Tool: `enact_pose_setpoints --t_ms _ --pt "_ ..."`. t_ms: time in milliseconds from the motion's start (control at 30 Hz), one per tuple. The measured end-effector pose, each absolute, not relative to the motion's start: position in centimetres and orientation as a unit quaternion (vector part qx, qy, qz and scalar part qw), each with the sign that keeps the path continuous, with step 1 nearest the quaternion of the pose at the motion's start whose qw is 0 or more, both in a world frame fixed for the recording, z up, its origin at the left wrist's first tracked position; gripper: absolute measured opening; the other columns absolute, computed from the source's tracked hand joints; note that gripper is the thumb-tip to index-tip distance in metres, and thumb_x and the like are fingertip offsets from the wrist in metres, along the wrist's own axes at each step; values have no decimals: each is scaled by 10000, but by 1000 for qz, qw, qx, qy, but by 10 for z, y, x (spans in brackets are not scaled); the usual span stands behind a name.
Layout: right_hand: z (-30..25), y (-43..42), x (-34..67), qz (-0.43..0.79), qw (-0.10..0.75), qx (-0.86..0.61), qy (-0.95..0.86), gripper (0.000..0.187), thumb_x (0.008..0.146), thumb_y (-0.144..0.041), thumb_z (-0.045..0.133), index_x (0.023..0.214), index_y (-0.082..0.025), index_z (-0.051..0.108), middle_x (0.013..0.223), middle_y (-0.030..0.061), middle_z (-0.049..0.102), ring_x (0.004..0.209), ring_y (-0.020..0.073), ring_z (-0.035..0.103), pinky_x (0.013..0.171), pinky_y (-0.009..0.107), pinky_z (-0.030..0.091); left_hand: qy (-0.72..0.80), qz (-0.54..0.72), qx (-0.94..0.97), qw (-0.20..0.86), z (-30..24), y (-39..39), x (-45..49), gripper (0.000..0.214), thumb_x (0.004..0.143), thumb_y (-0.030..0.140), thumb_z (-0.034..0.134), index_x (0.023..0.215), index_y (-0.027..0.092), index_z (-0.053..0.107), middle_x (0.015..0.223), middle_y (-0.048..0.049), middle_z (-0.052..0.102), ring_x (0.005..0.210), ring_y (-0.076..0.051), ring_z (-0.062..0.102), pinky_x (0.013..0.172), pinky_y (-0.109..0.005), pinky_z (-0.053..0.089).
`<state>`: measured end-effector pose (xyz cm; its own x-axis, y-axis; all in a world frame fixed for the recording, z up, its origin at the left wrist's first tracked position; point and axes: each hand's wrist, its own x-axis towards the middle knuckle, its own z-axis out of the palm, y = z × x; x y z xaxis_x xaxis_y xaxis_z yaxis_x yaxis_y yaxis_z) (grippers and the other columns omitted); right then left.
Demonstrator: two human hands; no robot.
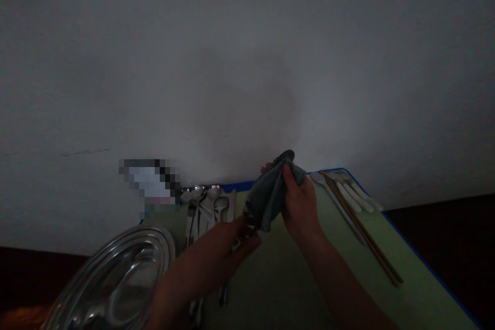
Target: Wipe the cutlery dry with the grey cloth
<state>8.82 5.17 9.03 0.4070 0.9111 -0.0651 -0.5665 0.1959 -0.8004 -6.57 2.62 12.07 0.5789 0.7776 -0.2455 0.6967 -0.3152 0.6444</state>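
Observation:
My right hand (301,201) is closed around a grey-green cloth (266,196) with a checked edge, its thumb pressed on the front. Out of the top of the cloth pokes the dark rounded end of a utensil (286,154), which looks like a spoon. My left hand (235,240) is closed at the lower end of the cloth, fingers pinched where the handle would be; the handle itself is mostly hidden. Both hands are raised above the green tabletop (278,278).
Several metal spoons (199,193) and other cutlery lie left of the hands, partly behind my left forearm. A shiny divided metal tray (170,247) is at lower left. Brown chopsticks (363,232) and several white-handled utensils (350,193) lie on the right. A wall (247,62) stands behind the blue-edged table.

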Motion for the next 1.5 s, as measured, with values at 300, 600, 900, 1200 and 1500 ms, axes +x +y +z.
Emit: enact_pose_setpoints --t_ms 300,600,900,1200,1500 --pt "86 55 113 453 672 -479 -338 327 680 -425 627 891 -176 655 897 69 687 830 201 634 789 371 483 486 -1 807 336 135 24 -77 275 873 334 340 950 219 577 912 -16 651 838 -179 594 724 -265 423" --pt "89 46 94 458 651 -467 -385 368 744 -482 537 904 -175 662 832 72 695 798 194 643 746 345 498 489 1 801 346 137 21 -78 297 861 375 356 887 212 604 810 -6 662 743 -168 605 659 -247 436" --pt "87 50 118 431 584 -502 -470 318 696 -412 608 904 -177 662 861 63 692 795 194 636 729 350 494 521 69 795 304 129 23 -95 302 846 401 398 1028 270 601 1008 -22 670 927 -223 607 795 -318 466" --pt "92 48 117 374 624 -511 -457 314 754 -425 550 912 -174 655 844 63 695 777 186 646 716 336 505 507 48 804 308 136 17 -82 297 878 413 341 995 267 572 943 -6 671 896 -202 606 758 -289 448" --pt "84 45 85 422 723 -466 -285 424 783 -517 459 835 -137 640 749 86 691 646 179 651 567 291 526 486 85 819 293 143 19 -72 264 851 352 335 811 247 573 719 8 640 711 -183 598 631 -268 424"
